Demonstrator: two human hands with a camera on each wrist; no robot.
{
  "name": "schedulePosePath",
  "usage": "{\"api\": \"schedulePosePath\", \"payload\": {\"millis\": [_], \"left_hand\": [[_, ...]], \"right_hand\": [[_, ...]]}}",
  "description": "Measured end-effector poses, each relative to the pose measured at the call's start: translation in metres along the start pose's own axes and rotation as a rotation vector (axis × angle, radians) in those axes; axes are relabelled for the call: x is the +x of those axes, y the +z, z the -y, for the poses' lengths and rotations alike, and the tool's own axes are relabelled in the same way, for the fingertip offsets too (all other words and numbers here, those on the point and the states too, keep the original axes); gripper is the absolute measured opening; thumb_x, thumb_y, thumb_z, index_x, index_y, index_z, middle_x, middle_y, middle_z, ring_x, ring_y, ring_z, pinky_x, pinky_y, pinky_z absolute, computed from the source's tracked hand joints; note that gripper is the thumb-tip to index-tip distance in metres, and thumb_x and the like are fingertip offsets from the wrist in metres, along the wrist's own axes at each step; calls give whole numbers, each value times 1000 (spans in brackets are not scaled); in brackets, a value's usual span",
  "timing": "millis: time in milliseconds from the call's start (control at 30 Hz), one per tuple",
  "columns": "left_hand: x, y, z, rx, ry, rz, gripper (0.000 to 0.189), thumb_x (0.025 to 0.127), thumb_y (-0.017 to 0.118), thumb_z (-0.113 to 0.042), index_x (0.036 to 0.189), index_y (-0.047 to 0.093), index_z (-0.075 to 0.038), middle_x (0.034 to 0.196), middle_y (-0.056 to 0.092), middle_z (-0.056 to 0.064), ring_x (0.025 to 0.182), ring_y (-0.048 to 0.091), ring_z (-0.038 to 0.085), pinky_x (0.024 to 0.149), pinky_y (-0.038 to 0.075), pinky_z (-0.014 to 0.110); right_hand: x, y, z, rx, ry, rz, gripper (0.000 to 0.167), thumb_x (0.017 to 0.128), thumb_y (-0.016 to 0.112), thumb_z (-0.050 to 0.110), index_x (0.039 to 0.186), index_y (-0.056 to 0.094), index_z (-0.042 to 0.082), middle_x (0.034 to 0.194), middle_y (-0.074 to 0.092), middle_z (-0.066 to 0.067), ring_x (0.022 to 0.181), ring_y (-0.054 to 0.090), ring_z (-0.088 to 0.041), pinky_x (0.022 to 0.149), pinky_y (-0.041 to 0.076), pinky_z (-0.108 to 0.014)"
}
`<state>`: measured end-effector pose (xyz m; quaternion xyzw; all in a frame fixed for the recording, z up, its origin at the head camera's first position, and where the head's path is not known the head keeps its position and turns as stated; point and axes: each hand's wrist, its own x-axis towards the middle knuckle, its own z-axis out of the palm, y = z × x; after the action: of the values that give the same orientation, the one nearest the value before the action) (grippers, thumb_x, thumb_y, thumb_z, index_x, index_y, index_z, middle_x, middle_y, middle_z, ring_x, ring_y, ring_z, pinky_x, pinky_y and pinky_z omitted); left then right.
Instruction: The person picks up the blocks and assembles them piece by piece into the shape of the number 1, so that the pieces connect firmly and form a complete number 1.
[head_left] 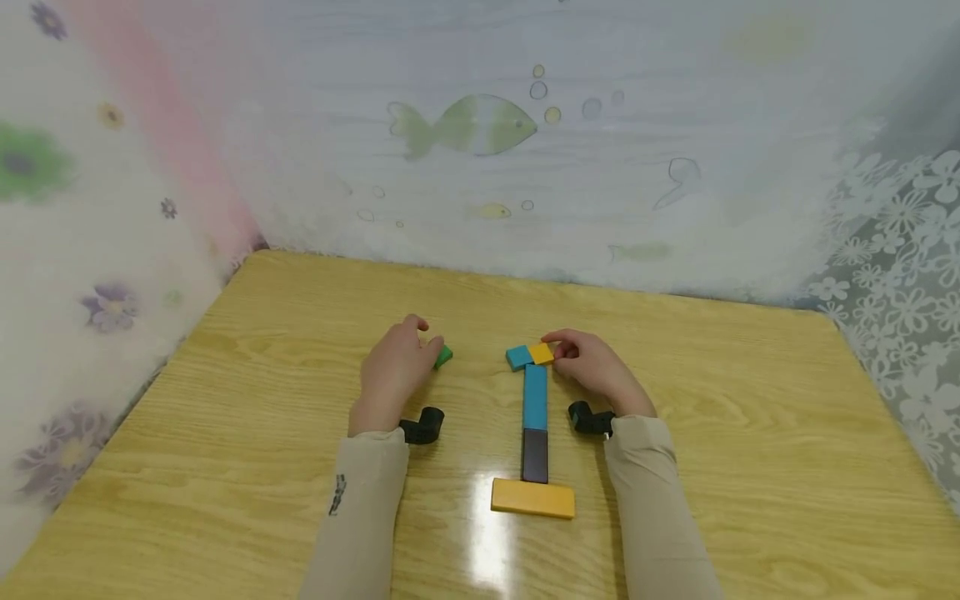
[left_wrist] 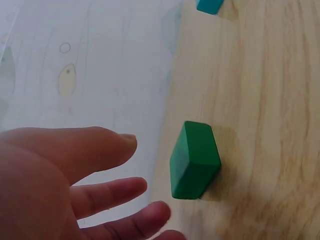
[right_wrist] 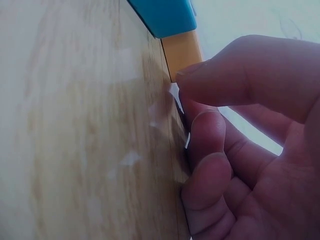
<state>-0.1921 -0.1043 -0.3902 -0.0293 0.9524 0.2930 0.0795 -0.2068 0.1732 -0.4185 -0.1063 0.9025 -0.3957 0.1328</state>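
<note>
My left hand [head_left: 423,337] hovers over the wooden table [head_left: 262,433] with its fingers [left_wrist: 107,192] loosely spread, just short of a small green block [head_left: 443,357] [left_wrist: 195,160] lying to its right. My right hand [head_left: 557,346] pinches the right end of a small yellow block [head_left: 542,353] [right_wrist: 182,52] with curled fingertips [right_wrist: 200,82]. That block lies against a small blue block [head_left: 519,357] [right_wrist: 165,17]. Below them a long blue block [head_left: 535,397], a dark block [head_left: 535,454] and a long yellow block [head_left: 532,498] form a column with a crossbar at its near end.
Printed sheets with fish [head_left: 465,125] and flowers [head_left: 900,250] wall in the table at the back and on both sides. A black wrist-camera mount [head_left: 423,425] sits at the left cuff and another [head_left: 588,417] at the right. Bare wood surrounds the blocks.
</note>
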Motion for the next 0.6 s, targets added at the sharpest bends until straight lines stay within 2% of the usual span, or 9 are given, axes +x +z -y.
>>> {"api": "schedulePosePath", "payload": {"millis": [133,267,600], "left_hand": [[-1,1,1,51,-31,37,50,89,46,-45,126,43,-12,110,56,8,72,55,20,53,40,32],[-2,1,2,69,-34,71,54,88,47,-46,130,39,-11,108,58,9,74,55,20,53,41,32],[0,5,2,65,-35,93,57,87,48,-47,132,36,-14,103,58,10,71,52,21,52,38,31]], "right_hand": [[-1,0,0,8,5,0,33,87,50,4,119,53,12,91,55,-6,74,46,-21,64,36,-32],[0,0,-1,5,7,4,33,87,51,4,119,53,12,90,55,-6,73,46,-21,64,36,-32],[0,-1,0,15,0,5,34,87,51,4,120,53,11,91,55,-7,74,45,-20,65,36,-32]]}}
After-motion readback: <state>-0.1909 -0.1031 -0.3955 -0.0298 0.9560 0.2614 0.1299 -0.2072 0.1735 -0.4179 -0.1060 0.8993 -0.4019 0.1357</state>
